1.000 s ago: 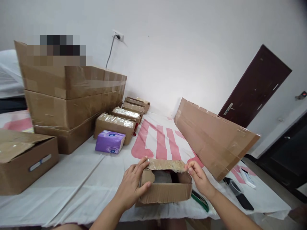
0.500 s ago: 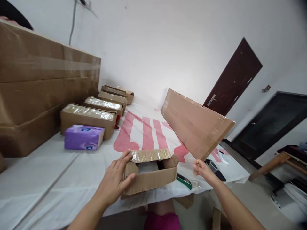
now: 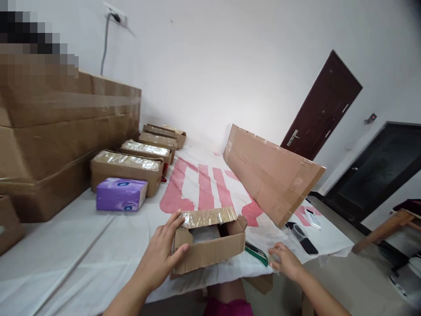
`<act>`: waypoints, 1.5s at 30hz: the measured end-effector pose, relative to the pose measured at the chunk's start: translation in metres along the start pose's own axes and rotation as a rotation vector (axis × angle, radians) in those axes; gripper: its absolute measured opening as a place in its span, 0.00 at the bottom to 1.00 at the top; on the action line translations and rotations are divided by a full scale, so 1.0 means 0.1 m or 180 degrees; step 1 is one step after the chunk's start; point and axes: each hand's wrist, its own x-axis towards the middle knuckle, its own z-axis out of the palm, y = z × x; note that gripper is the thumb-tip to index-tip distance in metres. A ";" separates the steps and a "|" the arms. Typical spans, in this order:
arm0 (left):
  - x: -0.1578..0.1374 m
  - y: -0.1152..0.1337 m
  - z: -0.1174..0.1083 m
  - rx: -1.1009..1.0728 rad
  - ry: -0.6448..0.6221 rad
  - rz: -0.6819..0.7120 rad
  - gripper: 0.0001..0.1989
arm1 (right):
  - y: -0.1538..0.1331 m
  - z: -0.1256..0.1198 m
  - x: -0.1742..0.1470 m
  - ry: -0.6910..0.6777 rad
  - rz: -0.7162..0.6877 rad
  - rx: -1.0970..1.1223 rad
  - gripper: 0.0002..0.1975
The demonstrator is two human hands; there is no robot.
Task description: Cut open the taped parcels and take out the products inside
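Observation:
A small cardboard box stands near the table's front edge, its taped top flap partly raised over a gap. Something pale and wrapped in clear plastic shows inside. My left hand grips the box's left end, with the fingers over the flap and the thumb on the front face. To the right of the box lies a green-handled cutter. Just beyond it, my right hand is low at the tabletop, fingers curled round a see-through scrap that is hard to make out.
A purple tissue pack and several taped boxes line the left, before large stacked cartons. A cardboard sheet leans at the right. A tape roll and dark phone-like slab lie near the right edge.
My right hand has come down from above the table to the tabletop beside the green cutter. My left hand keeps its hold on the box. The view has shifted slightly.

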 end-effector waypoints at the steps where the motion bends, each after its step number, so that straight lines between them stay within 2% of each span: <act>1: 0.00 0.01 0.00 -0.0034 -0.0004 -0.0025 0.26 | -0.03 0.01 -0.04 0.0004 -0.0006 -0.0153 0.20; 8: -0.04 0.08 -0.03 -0.0298 -0.0074 -0.0210 0.29 | -0.04 0.19 -0.20 -0.0112 0.0298 -0.1024 0.28; 13: -0.08 0.10 -0.02 -0.0407 0.0023 -0.0207 0.30 | 0.15 0.19 -0.04 -0.0004 0.0301 -0.0761 0.35; 17: -0.09 0.12 -0.03 -0.0503 -0.0021 -0.0259 0.30 | 0.21 0.10 0.10 0.0255 0.0422 -0.0720 0.32; 21: -0.09 0.13 -0.03 -0.0594 -0.0052 -0.0334 0.29 | 0.09 -0.14 0.18 0.0722 0.0364 -0.0662 0.24; 25: -0.10 0.11 0.03 -0.0665 0.0111 -0.0469 0.27 | -0.32 -0.47 0.29 0.1253 -0.0187 -0.0389 0.21; 29: -0.10 0.07 0.09 -0.0794 0.0417 -0.0410 0.28 | -0.95 -0.73 0.35 0.1503 -0.0900 -0.0023 0.19; 31: -0.10 0.06 0.10 -0.0731 0.0487 -0.0369 0.25 | -1.31 -0.81 0.31 0.1586 -0.1304 0.0216 0.17; 33: -0.10 0.08 0.09 -0.0575 0.0500 -0.0271 0.19 | -1.66 -0.85 0.23 0.1505 -0.1929 0.0564 0.15; 35: -0.11 0.11 0.07 -0.0407 0.0557 -0.0087 0.13 | -1.98 -0.86 0.16 0.0996 -0.2371 0.0662 0.15; 38: -0.13 0.15 0.06 -0.0246 0.0666 0.0154 0.08 | -2.33 -0.81 0.14 0.0022 -0.2469 0.0325 0.17; 40: -0.15 0.16 0.07 -0.0261 0.0730 0.0156 0.09 | -2.47 -0.78 0.21 -0.0340 -0.2400 0.0083 0.20; 42: -0.16 0.15 0.10 -0.0348 0.0796 0.0019 0.13 | -2.54 -0.77 0.32 -0.0291 -0.2347 -0.0021 0.22; 45: -0.16 0.10 0.15 -0.0593 0.0751 -0.0234 0.19 | -2.59 -0.78 0.50 0.0321 -0.2362 -0.0107 0.25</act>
